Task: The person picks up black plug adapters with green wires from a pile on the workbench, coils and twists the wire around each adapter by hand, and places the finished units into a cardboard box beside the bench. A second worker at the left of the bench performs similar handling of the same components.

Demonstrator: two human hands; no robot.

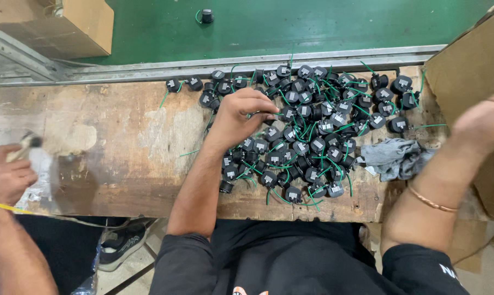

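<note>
- Parts dominate the scene: a big heap of small black round components, each with a pale label and a green wire tail, lies spread over the middle and right of the worn wooden worktop.
- Left hand reaches into the left side of the heap, fingers pinched on one component or its green wire; which exactly is hard to tell.
- Right hand is at the cardboard box on the right edge; it is blurred, so whether its fingers grip anything cannot be told.
- Judging by the heap's size, most pieces look unhandled; one lone component sits far off on the green surface.
- Grey rag lies just right of the heap.
- Another person's hand works at the left end of the worktop, holding a small tool.
</note>
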